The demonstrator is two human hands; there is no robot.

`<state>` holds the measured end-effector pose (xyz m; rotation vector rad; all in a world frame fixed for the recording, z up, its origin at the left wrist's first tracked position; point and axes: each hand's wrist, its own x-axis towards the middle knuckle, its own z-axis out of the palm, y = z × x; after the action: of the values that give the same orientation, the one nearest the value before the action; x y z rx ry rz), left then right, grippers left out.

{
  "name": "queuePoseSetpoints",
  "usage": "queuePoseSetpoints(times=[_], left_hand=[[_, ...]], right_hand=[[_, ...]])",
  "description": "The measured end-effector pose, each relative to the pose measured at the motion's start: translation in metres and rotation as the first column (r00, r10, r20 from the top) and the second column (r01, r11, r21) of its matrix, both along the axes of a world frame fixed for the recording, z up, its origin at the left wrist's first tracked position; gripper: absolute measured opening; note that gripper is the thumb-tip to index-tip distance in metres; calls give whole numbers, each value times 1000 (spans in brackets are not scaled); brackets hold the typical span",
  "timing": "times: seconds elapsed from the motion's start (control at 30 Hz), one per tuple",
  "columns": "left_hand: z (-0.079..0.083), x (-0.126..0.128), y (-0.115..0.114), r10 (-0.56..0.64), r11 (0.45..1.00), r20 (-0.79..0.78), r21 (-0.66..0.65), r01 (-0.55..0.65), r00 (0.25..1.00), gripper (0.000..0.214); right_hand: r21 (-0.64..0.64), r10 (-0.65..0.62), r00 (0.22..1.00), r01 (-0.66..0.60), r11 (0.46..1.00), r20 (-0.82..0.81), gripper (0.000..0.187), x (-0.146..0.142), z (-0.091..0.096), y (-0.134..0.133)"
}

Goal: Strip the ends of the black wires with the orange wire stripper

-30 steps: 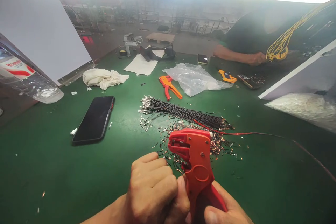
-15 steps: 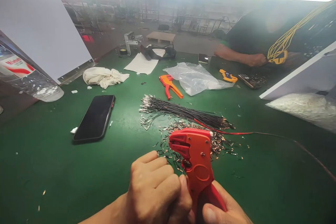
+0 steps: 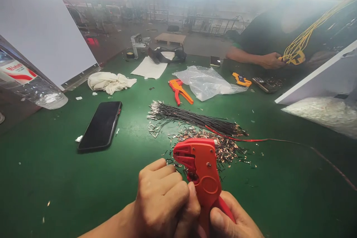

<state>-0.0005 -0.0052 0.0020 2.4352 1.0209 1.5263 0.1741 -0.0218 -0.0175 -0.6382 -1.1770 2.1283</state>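
My right hand (image 3: pixel 234 223) grips the handles of a red wire stripper (image 3: pixel 202 171), jaws up and facing left. My left hand (image 3: pixel 164 200) is curled into a fist pressed against the tool's left side, thumb by the jaw; what it pinches is hidden. Just beyond the tool lies a heap of cut copper and black insulation scraps (image 3: pixel 223 148). Behind that lies a bundle of thin black wires (image 3: pixel 192 119) with stripped ends. A red wire (image 3: pixel 251 140) runs from the pile off to the right.
A black phone (image 3: pixel 100 126) lies left on the green mat (image 3: pixel 55 178). Farther back are an orange stripper (image 3: pixel 180 91), a clear plastic bag (image 3: pixel 206 81), a white cloth (image 3: pixel 110 81), paper (image 3: pixel 149 68) and a plastic bottle (image 3: pixel 28 85). Another person's hand (image 3: pixel 267 60) holds yellow wires (image 3: pixel 298 50) at the far right.
The red stripper and both my hands have shifted slightly left and lower. The other person's hand has moved a little on the yellow wires.
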Motion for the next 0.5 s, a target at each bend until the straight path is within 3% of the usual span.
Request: queuePoseSetpoints(times=[0.1, 0.23, 0.37, 0.5], left_hand=[[0, 0, 1, -15, 1000, 6, -6, 15, 1000, 33], [3, -3, 0, -16, 999, -76, -49, 12, 997, 34], [6, -3, -1, -21, 998, -82, -65, 16, 996, 35], [5, -1, 0, -47, 988, 32, -148, 51, 998, 32]], right_hand=[[-7, -9, 1000, 10, 1000, 27, 54, -1, -3, -3], [-139, -55, 996, 64, 988, 72, 59, -1, -11, -10], [-139, -127, 990, 133, 981, 56, 55, 1, -18, -14], [-378, -258, 962, 208, 902, -88, 45, 1, -8, -8]])
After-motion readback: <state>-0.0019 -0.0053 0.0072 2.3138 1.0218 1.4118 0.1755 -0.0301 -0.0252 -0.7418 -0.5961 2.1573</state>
